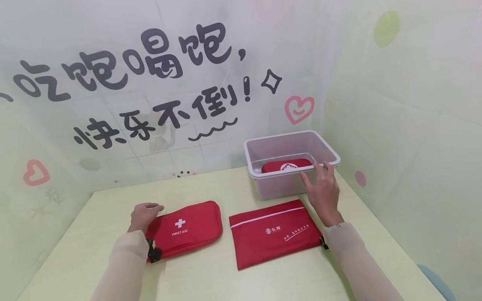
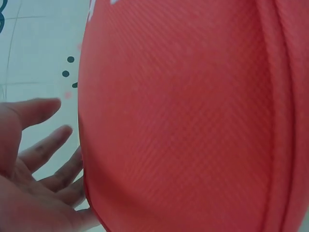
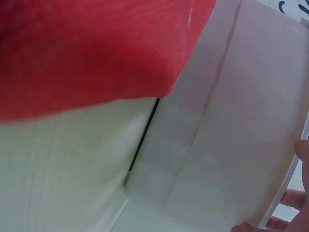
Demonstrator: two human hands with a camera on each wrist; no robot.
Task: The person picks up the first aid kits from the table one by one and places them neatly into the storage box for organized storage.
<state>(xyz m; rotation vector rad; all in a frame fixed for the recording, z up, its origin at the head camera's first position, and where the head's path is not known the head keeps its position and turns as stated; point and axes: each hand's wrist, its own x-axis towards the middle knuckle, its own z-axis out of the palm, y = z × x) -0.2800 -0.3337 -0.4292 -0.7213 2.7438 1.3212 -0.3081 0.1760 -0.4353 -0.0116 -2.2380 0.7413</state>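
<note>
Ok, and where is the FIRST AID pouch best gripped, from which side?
Probably take the pouch by its rounded right end, thumb on top, coming from the right: it lies flat, that end is thick and uncovered, and the left hand is at the other.

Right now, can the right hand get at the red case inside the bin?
Probably yes: the right hand is at the near edge of the open-topped bin, and nothing visible lies over the red case.
</note>
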